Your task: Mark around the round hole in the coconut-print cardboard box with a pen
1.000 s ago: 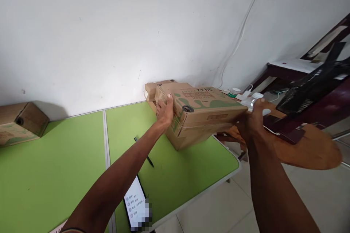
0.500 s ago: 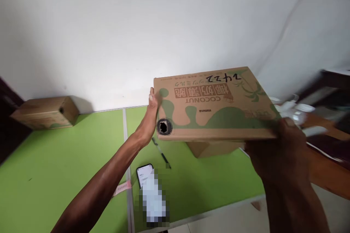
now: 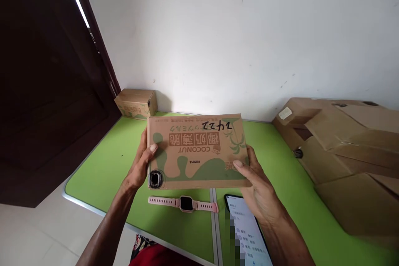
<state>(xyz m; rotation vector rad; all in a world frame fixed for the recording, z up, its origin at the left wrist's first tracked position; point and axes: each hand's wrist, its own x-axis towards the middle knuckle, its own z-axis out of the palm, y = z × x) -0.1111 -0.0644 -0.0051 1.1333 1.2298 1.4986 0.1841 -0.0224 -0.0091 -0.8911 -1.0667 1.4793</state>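
A brown cardboard box [image 3: 196, 153] with green palm print, upside-down lettering and a handwritten number is held up above the green table. My left hand [image 3: 141, 160] grips its left end, thumb on the printed face. At the opposite end, my right hand [image 3: 254, 174] clasps the box with its thumb on the face and the other fingers partly hidden behind. A dark-edged hole [image 3: 155, 179] shows at the box's lower left corner. Just below the box lie a pink smartwatch [image 3: 186, 204] with its strap spread out and a phone [image 3: 247, 232] with a lit screen.
A similar small box [image 3: 136, 104] stands at the table's back left corner by a dark door [image 3: 46, 91]. A large opened carton [image 3: 343, 153] with loose flaps takes up the right side. The green table [image 3: 102, 174] meets a white wall.
My view has swung left. The box, in both hands, has come left over the table and sits more level. The watch and the opened carton now show clearly.
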